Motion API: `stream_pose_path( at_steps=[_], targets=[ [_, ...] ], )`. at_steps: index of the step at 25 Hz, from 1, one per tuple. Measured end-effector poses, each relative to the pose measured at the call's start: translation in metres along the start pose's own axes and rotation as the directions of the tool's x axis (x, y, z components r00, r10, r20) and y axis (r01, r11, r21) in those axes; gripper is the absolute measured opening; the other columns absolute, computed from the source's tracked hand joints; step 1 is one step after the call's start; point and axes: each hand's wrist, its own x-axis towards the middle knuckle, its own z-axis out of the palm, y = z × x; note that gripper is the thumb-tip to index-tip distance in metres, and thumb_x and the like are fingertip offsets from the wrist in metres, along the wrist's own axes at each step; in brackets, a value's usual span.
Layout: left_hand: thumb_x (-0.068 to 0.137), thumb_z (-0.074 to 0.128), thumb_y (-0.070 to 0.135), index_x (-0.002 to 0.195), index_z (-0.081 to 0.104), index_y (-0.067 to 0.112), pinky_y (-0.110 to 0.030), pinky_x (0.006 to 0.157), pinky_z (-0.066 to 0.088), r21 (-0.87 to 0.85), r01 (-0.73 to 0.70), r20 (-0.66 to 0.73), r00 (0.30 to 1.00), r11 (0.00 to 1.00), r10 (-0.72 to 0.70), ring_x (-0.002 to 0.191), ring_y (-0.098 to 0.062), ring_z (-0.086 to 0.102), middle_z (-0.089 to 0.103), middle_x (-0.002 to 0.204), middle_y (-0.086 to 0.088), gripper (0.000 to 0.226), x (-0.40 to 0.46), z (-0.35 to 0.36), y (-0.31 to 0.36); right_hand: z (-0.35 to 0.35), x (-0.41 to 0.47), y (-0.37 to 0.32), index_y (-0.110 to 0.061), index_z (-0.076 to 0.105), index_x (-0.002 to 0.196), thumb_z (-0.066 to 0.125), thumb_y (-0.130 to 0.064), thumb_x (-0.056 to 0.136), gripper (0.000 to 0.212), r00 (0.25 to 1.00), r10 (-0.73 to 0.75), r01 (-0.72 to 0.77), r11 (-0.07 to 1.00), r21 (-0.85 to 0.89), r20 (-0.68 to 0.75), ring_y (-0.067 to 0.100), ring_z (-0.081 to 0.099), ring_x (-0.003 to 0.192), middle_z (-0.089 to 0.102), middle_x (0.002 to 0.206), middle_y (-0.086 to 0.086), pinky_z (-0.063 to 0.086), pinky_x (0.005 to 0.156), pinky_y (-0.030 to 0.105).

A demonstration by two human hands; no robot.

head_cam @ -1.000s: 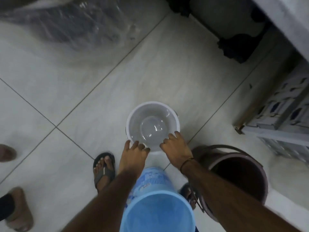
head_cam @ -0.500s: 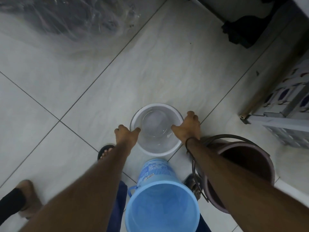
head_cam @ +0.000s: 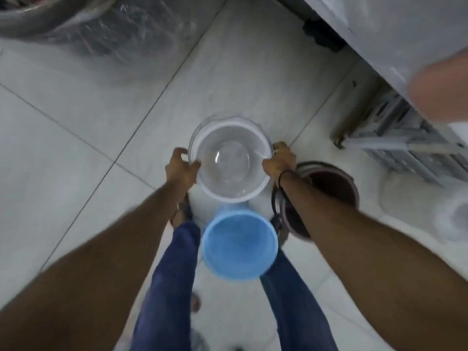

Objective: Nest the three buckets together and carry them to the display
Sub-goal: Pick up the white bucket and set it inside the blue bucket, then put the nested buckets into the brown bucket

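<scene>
A white bucket (head_cam: 229,160) is held up off the tiled floor in front of me. My left hand (head_cam: 181,168) grips its left rim and my right hand (head_cam: 279,159) grips its right rim. Just below it in the view, a blue bucket (head_cam: 239,245) stands between my legs, mouth up. A dark brown bucket (head_cam: 329,183) with a wire handle stands at my right, partly hidden by my right forearm.
Goods wrapped in clear plastic (head_cam: 101,29) lie at the top left. A grey crate and metal frame (head_cam: 405,148) stand at the right, under a white counter edge (head_cam: 379,34). A pale round object (head_cam: 453,216) sits at the far right.
Both hands slid from the near rim to the two sides of the white bucket and raised it. The view pulled back as I straightened up.
</scene>
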Motion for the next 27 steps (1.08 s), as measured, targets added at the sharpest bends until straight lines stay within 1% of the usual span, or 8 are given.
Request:
stream_pose_path(
  at_steps=[2, 7, 10, 12, 14, 19, 25, 27],
  targets=[
    [0.086, 0.065, 0.021, 0.121, 0.051, 0.016, -0.034, 0.081, 0.054, 0.079, -0.062, 0.043, 0.997, 0.995, 0.059, 0.078, -0.027, 0.06, 0.055, 0.067, 0.004, 0.038, -0.066, -0.029, 0.022, -0.041, -0.062, 0.005, -0.013, 0.055, 0.121, 0.064, -0.013, 0.077, 0.045, 0.998, 0.065, -0.066, 0.998, 0.018, 0.018, 0.033, 0.062, 0.108, 0.065, 0.119, 0.015, 0.049, 0.087, 0.032],
    [0.082, 0.063, 0.027, 0.114, 0.047, 0.024, -0.043, 0.08, 0.057, 0.183, -0.156, 0.146, 0.981, 0.971, 0.13, 0.082, -0.034, 0.065, 0.062, 0.073, -0.003, 0.036, -0.167, -0.052, 0.016, -0.093, -0.176, 0.051, -0.01, 0.052, 0.12, 0.065, -0.013, 0.075, 0.046, 0.988, 0.154, -0.154, 0.983, 0.099, 0.006, 0.041, 0.061, 0.104, 0.062, 0.116, 0.019, 0.054, 0.09, 0.045],
    [0.08, 0.061, 0.026, 0.113, 0.047, 0.023, -0.047, 0.088, 0.052, 0.231, -0.206, 0.194, 0.967, 0.951, 0.162, 0.096, -0.04, 0.061, 0.064, 0.093, -0.01, 0.036, -0.203, -0.049, -0.011, -0.095, -0.217, 0.09, -0.012, 0.051, 0.113, 0.065, -0.011, 0.074, 0.042, 0.981, 0.195, -0.196, 0.973, 0.123, 0.021, 0.04, 0.063, 0.096, 0.064, 0.105, 0.017, 0.056, 0.084, 0.048],
    [0.083, 0.062, 0.021, 0.126, 0.047, 0.019, -0.042, 0.09, 0.047, 0.278, -0.196, 0.218, 0.966, 0.94, 0.137, 0.107, -0.041, 0.057, 0.059, 0.11, -0.012, 0.045, -0.216, -0.039, -0.035, -0.08, -0.229, 0.115, -0.015, 0.05, 0.111, 0.066, -0.012, 0.073, 0.041, 0.972, 0.23, -0.234, 0.966, 0.11, 0.045, 0.038, 0.064, 0.092, 0.066, 0.102, 0.016, 0.057, 0.082, 0.051],
    [0.085, 0.062, 0.017, 0.13, 0.046, 0.015, -0.038, 0.088, 0.045, 0.323, -0.172, 0.222, 0.97, 0.931, 0.102, 0.109, -0.042, 0.056, 0.058, 0.122, -0.02, 0.048, -0.209, -0.023, -0.067, -0.057, -0.225, 0.137, -0.018, 0.05, 0.116, 0.066, -0.012, 0.074, 0.046, 0.962, 0.266, -0.273, 0.955, 0.117, 0.066, 0.037, 0.064, 0.091, 0.067, 0.103, 0.014, 0.057, 0.083, 0.049],
    [0.087, 0.059, 0.007, 0.129, 0.049, 0.013, -0.029, 0.072, 0.04, 0.326, -0.1, 0.228, 0.973, 0.94, 0.024, 0.104, -0.036, 0.061, 0.063, 0.116, -0.016, 0.044, -0.156, 0.029, -0.13, 0.016, -0.18, 0.192, -0.023, 0.051, 0.119, 0.064, -0.013, 0.073, 0.049, 0.967, 0.24, -0.244, 0.969, 0.04, 0.081, 0.038, 0.063, 0.094, 0.068, 0.108, 0.011, 0.057, 0.084, 0.048],
    [0.087, 0.062, 0.014, 0.139, 0.042, 0.014, -0.036, 0.084, 0.046, 0.419, -0.115, 0.182, 0.982, 0.901, 0.04, 0.113, -0.039, 0.054, 0.045, 0.133, -0.018, 0.056, -0.089, 0.094, -0.193, 0.101, -0.116, 0.243, -0.016, 0.055, 0.12, 0.064, -0.008, 0.079, 0.043, 0.968, 0.251, -0.251, 0.968, -0.024, 0.002, 0.04, 0.062, 0.1, 0.064, 0.117, 0.015, 0.053, 0.086, 0.046],
    [0.086, 0.063, 0.018, 0.138, 0.041, 0.016, -0.036, 0.08, 0.045, 0.508, -0.109, 0.155, 0.987, 0.855, 0.034, 0.109, -0.039, 0.056, 0.043, 0.135, -0.016, 0.056, -0.073, 0.104, -0.201, 0.119, -0.106, 0.251, -0.016, 0.052, 0.12, 0.067, -0.008, 0.076, 0.048, 0.968, 0.249, -0.249, 0.968, 0.013, -0.037, 0.041, 0.06, 0.105, 0.06, 0.123, 0.014, 0.053, 0.086, 0.048]
  ],
)
